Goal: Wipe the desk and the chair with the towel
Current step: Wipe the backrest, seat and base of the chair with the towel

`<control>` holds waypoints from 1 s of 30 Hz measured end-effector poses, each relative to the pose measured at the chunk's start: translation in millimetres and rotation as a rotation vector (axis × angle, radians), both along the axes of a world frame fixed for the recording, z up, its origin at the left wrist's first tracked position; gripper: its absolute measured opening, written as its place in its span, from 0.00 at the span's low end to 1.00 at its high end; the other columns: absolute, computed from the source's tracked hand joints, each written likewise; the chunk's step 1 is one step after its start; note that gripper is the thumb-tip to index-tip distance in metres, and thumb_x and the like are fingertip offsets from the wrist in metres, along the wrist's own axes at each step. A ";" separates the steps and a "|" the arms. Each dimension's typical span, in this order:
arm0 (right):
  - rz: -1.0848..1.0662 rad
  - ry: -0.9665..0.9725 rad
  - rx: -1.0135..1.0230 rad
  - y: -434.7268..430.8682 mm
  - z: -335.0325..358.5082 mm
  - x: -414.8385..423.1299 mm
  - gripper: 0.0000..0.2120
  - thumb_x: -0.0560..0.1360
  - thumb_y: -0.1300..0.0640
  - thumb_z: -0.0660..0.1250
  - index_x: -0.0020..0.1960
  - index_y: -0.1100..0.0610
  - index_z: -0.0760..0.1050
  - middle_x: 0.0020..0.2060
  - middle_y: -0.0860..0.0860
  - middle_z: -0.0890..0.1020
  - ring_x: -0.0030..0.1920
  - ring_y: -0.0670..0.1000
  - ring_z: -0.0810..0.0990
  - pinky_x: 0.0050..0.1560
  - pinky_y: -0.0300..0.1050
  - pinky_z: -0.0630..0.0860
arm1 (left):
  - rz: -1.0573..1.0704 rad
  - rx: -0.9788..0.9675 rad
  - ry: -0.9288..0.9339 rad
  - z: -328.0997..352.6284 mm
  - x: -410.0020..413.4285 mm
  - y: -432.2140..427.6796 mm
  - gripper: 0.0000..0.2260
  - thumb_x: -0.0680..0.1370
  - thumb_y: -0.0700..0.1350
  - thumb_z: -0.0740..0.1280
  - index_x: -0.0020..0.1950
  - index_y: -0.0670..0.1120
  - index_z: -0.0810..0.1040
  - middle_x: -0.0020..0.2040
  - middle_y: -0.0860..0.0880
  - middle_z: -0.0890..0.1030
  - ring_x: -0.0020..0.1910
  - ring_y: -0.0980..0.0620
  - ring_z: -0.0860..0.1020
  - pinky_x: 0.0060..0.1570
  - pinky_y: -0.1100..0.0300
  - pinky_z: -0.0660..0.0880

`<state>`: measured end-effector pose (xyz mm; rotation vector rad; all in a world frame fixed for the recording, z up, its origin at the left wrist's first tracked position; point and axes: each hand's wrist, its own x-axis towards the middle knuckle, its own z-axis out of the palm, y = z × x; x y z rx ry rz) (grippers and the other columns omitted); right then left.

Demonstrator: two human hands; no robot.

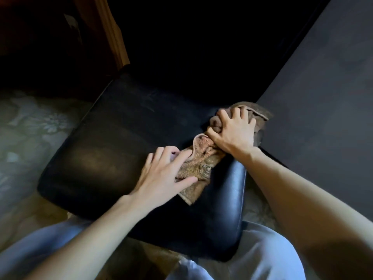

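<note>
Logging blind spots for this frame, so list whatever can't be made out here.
Head view: the chair fades into darkness beyond its seat.
Head view: the desk is cut off by the right edge, and dim light hides how clean it is.
Head view: the right hand grips the towel and covers its bunched middle.
Head view: the left hand is motion-blurred at the fingertips, so their contact is unclear.

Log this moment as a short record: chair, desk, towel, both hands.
chair: black leather seat
desk: dark top, right of the chair
towel: brown, bunched, lying on the chair seat
left hand: fingers spread, resting on the towel's near end
right hand: fingers curled, gripping the towel's far end
</note>
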<state>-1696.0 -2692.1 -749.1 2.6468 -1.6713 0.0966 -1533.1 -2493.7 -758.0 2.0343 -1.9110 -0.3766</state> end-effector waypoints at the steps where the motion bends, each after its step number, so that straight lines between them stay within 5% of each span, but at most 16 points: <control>1: -0.015 -0.030 -0.022 9.8 -1.3 -2.5 0.26 0.72 0.33 0.59 0.60 0.50 0.74 0.60 0.58 0.75 0.65 0.62 0.68 0.60 0.64 0.67 | -0.003 -0.015 -0.068 -5.1 -5.4 -2.2 0.27 0.75 0.67 0.59 0.71 0.57 0.72 0.61 0.52 0.71 0.58 0.49 0.72 0.54 0.51 0.70; 10: -0.081 -0.262 -0.021 195.0 -1.6 -19.4 0.15 0.70 0.39 0.65 0.44 0.50 0.76 0.47 0.53 0.77 0.54 0.60 0.75 0.51 0.57 0.67 | -0.159 -0.179 -0.231 -5.4 9.5 72.5 0.11 0.76 0.48 0.61 0.55 0.49 0.79 0.54 0.46 0.76 0.48 0.42 0.77 0.42 0.49 0.74; 18: 0.534 -0.046 0.022 267.6 8.9 2.1 0.20 0.67 0.31 0.65 0.42 0.47 0.77 0.40 0.50 0.77 0.47 0.56 0.76 0.47 0.54 0.70 | -0.381 0.027 -0.248 22.2 79.8 154.3 0.14 0.74 0.54 0.62 0.60 0.60 0.75 0.50 0.57 0.72 0.44 0.56 0.77 0.38 0.62 0.77; 24: 0.427 -0.069 -0.001 246.2 6.2 8.0 0.14 0.69 0.38 0.63 0.38 0.48 0.76 0.40 0.51 0.78 0.45 0.58 0.77 0.48 0.59 0.76 | -0.215 0.015 -0.096 41.9 112.0 158.3 0.18 0.78 0.64 0.65 0.65 0.62 0.78 0.56 0.63 0.75 0.55 0.61 0.76 0.53 0.61 0.76; 30: 0.346 0.003 -0.042 204.7 -1.8 -24.3 0.14 0.63 0.40 0.66 0.40 0.49 0.76 0.42 0.53 0.78 0.47 0.60 0.77 0.48 0.58 0.75 | 0.176 -0.128 0.158 33.8 144.7 120.0 0.18 0.77 0.63 0.63 0.58 0.55 0.84 0.56 0.60 0.78 0.58 0.60 0.76 0.62 0.65 0.68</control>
